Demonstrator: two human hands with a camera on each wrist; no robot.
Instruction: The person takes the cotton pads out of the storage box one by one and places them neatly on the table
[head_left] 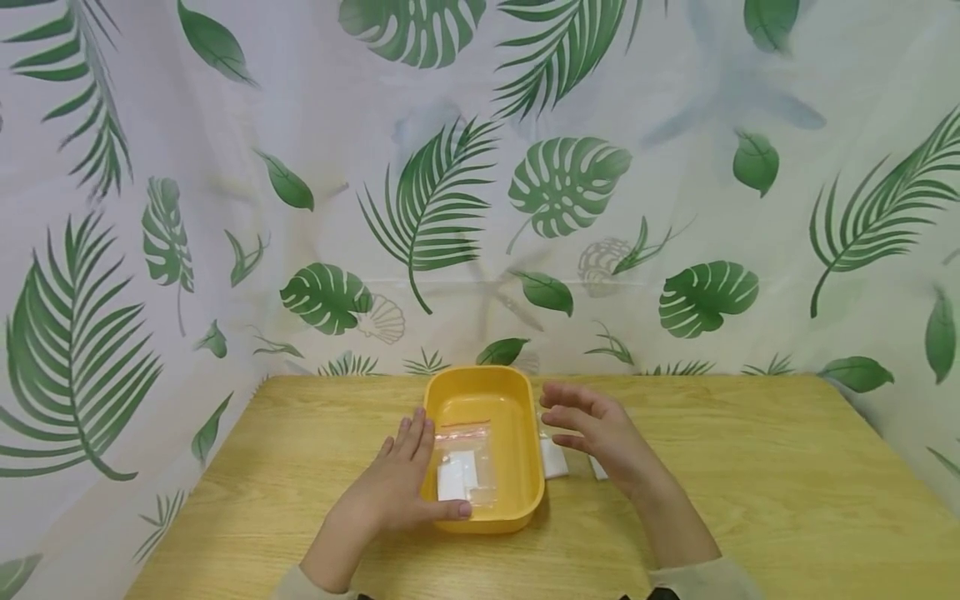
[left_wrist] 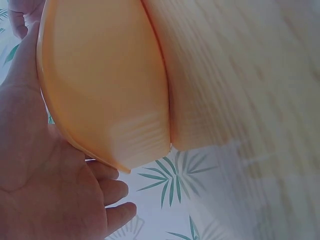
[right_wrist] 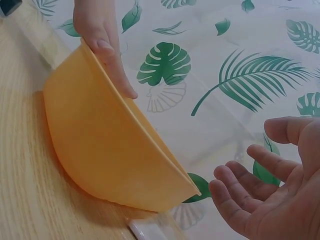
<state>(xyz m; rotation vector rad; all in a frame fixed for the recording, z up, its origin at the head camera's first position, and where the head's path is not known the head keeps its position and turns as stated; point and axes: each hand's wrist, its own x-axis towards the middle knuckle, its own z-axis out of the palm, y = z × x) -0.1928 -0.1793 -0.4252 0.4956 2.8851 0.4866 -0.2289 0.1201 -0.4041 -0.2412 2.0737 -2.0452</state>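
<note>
A yellow plastic tub (head_left: 519, 450) stands on the table, with a small clear zip bag (head_left: 465, 471) holding white pieces inside it. My left hand (head_left: 393, 487) rests along the tub's left rim, fingers extended and thumb over the near left corner. The left wrist view shows the palm beside the outer wall (left_wrist: 105, 85). To the right of the tub, my right hand (head_left: 596, 429) hovers with loosely bent fingers and holds nothing. Below and beside it lie a white packet (head_left: 553, 460) and another white piece (head_left: 597, 468), partly hidden by that hand.
The wooden table (head_left: 750, 483) runs out to both sides of the tub. A leaf-printed curtain (head_left: 465, 333) hangs along the table's back edge and continues around the left and right sides.
</note>
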